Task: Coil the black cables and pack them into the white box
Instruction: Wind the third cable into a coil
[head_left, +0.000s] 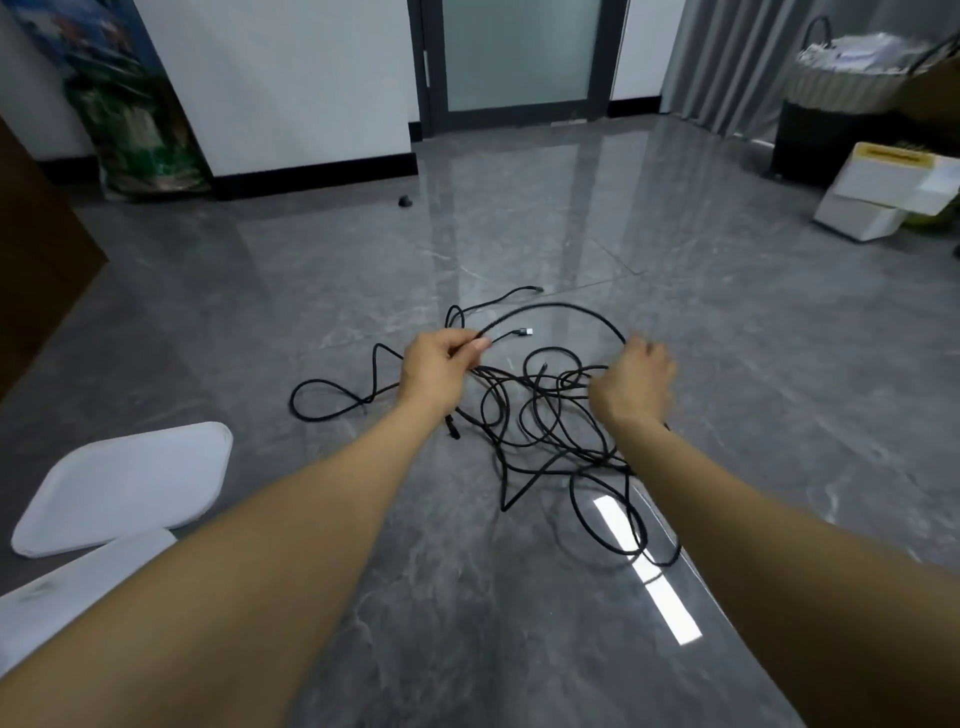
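Observation:
A tangle of black cables lies on the grey tiled floor in the middle of the view. My left hand pinches one cable near its silver plug end. From there that cable arcs up and over to my right hand, whose curled fingers grip it above the tangle. A white lid lies flat on the floor at the lower left. Just below it is the edge of a white box, partly hidden by my left forearm.
Other white boxes are stacked at the far right, in front of a black stand with a basket. A small black object sits on the floor near the glass door. A colourful sack leans on the left wall.

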